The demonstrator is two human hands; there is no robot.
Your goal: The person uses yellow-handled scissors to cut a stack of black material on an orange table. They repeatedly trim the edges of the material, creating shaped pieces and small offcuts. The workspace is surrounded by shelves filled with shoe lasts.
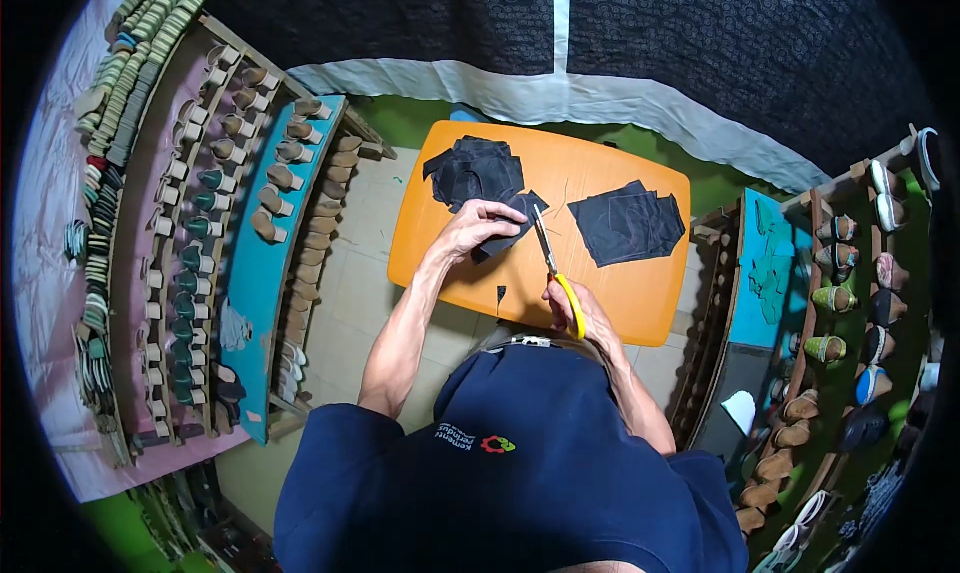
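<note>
My left hand (pixel 482 227) is closed on a dark fabric piece (pixel 507 241) over the left half of an orange table (pixel 430 258). My right hand (pixel 592 316), near the table's front edge, grips scissors (pixel 549 256) by their yellow handles. Their metal blades point away from me, with the tips beside the held piece; whether they touch it I cannot tell. Just beyond my left hand lies a heap of black fabric pieces (pixel 475 168). On the right side of the table is another black stack (pixel 630 223). A small black scrap (pixel 501 294) lies near the front edge.
Racks of shoes on lasts (pixel 205 228) stand to the left, beside a blue board (pixel 255 303). More shoe shelves (pixel 830 313) line the right, with a blue surface (pixel 762 263) holding green pieces. A dark patterned curtain (pixel 680 33) hangs behind the table.
</note>
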